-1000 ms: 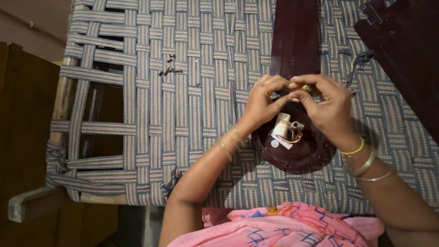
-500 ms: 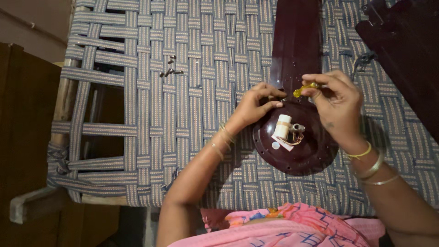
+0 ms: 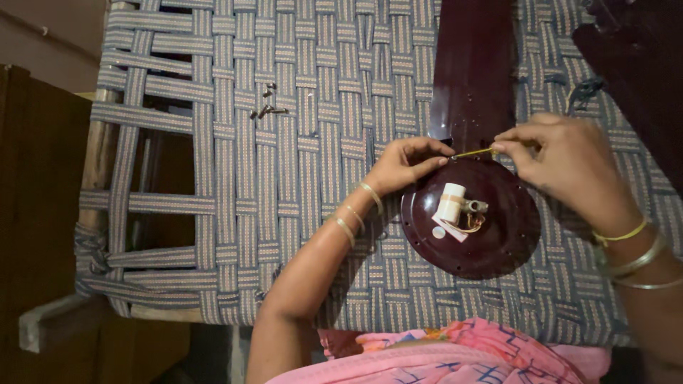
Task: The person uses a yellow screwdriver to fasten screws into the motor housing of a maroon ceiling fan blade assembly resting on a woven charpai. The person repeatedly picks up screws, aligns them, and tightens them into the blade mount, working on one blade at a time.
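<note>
We see no packages, signs or screens here. The only thing like a label is a small round pale sticker on the dark red round plate, just below the white cylinder part. A pale strip lies beside it; whether this is a label, we cannot tell.
</note>
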